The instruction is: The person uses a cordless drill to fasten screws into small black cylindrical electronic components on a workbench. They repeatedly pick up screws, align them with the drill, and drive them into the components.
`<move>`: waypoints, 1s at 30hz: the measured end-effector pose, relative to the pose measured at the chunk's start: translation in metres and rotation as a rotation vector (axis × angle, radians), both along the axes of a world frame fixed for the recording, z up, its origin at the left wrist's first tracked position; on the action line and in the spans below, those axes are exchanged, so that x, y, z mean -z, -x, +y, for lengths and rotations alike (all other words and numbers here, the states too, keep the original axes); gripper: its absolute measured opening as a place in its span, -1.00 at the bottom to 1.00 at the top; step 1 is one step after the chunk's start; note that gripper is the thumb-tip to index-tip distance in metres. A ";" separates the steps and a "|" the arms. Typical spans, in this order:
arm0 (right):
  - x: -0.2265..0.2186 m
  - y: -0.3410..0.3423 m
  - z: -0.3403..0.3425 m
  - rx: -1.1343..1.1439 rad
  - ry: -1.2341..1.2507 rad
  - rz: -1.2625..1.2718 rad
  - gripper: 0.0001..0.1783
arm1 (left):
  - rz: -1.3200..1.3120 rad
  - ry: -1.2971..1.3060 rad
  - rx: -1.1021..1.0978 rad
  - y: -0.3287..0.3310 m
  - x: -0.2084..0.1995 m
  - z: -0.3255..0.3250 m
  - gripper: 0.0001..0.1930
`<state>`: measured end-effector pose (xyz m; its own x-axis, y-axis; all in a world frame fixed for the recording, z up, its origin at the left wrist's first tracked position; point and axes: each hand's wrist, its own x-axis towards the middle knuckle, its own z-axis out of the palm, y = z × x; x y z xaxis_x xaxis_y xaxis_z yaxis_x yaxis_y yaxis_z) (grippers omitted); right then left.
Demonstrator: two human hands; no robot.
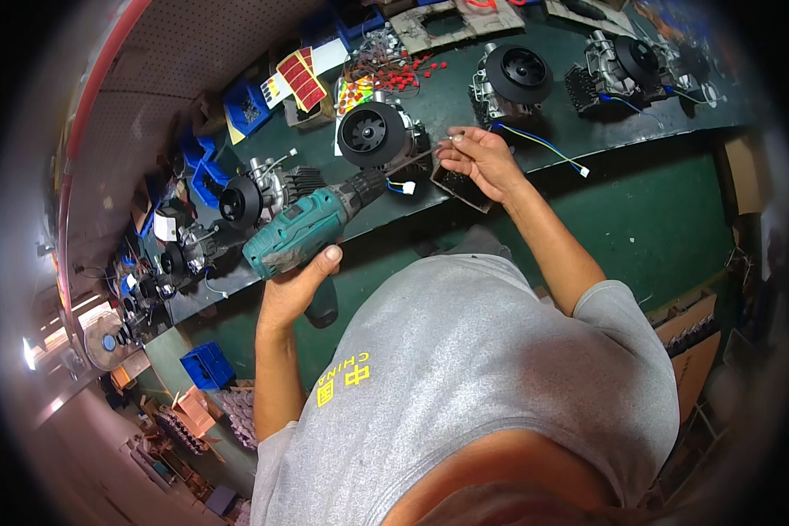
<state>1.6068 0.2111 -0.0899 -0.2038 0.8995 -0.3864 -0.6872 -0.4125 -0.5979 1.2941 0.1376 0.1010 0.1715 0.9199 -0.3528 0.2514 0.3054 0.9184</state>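
My left hand [296, 287] is wrapped round the handle of a teal cordless drill [302, 230], tilted up to the right. From its black chuck [365, 188] a long thin bit [412, 159] reaches toward my right hand [484, 161]. The fingers of that hand are pinched together close to the bit's tip; what they hold is too small to make out. Beneath them, at the bench edge, is a small open box [461, 189] of dark bits. Just beyond the bit stands a metal blower assembly with a black fan wheel [370, 133]; a white wire connector [403, 188] lies before it.
More blower units [515, 77] [627, 66] [256, 195] line the green bench [447, 88] on both sides. Blue parts bins [247, 107], red sticker sheets [302, 81] and a heap of red-tipped wires [403, 74] lie behind. A blue crate [207, 366] sits lower left.
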 end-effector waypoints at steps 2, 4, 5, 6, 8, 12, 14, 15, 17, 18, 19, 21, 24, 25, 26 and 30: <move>0.002 0.001 0.002 0.002 0.052 0.035 -0.79 | -0.011 0.003 -0.017 -0.001 0.002 0.000 -0.67; 0.006 0.003 0.001 0.018 0.074 0.022 -0.81 | -0.021 0.000 -0.013 0.000 0.004 0.000 -0.67; 0.012 0.004 0.003 0.021 0.071 0.056 -0.83 | -0.024 -0.004 -0.014 -0.001 0.004 0.001 -0.68; 0.017 0.003 0.003 0.031 0.078 0.098 -0.83 | -0.026 -0.009 -0.014 -0.002 0.004 0.001 -0.68; 0.021 0.005 0.002 0.051 0.091 0.182 -0.82 | -0.030 -0.009 -0.016 -0.002 0.005 0.001 -0.69; 0.015 0.010 0.002 0.057 0.112 0.253 -0.83 | -0.024 -0.001 -0.030 -0.001 0.007 0.001 -0.70; 0.015 0.011 0.001 0.031 0.092 0.267 -0.85 | -0.024 -0.001 -0.043 -0.001 0.007 0.001 -0.70; 0.014 0.011 0.001 0.017 0.082 0.273 -0.86 | -0.028 0.000 -0.049 -0.001 0.007 0.001 -0.70; 0.008 0.013 0.000 0.029 0.096 0.280 -0.86 | -0.054 0.003 -0.063 -0.002 0.007 0.000 -0.70; 0.006 0.014 0.000 0.034 0.103 0.283 -0.86 | -0.057 0.009 -0.062 -0.002 0.007 0.000 -0.70; 0.006 0.015 0.001 0.029 0.102 0.295 -0.86 | -0.059 0.015 -0.061 0.000 0.008 -0.001 -0.70; 0.009 0.016 0.001 0.020 0.101 0.320 -0.85 | -0.064 0.028 -0.058 0.002 0.008 -0.001 -0.70; 0.010 0.009 -0.002 -0.057 0.108 0.311 -0.84 | -0.052 0.042 -0.049 0.006 0.006 0.000 -0.69; 0.011 0.008 -0.002 -0.077 0.108 0.263 -0.83 | -0.037 0.043 -0.042 0.009 0.005 0.000 -0.68; 0.007 0.010 -0.003 -0.073 0.100 0.179 -0.83 | -0.024 0.043 -0.033 0.013 0.004 0.001 -0.68; -0.003 0.032 -0.007 -0.060 -0.008 -0.192 -0.77 | 0.143 -0.008 0.088 0.025 -0.001 0.008 -0.60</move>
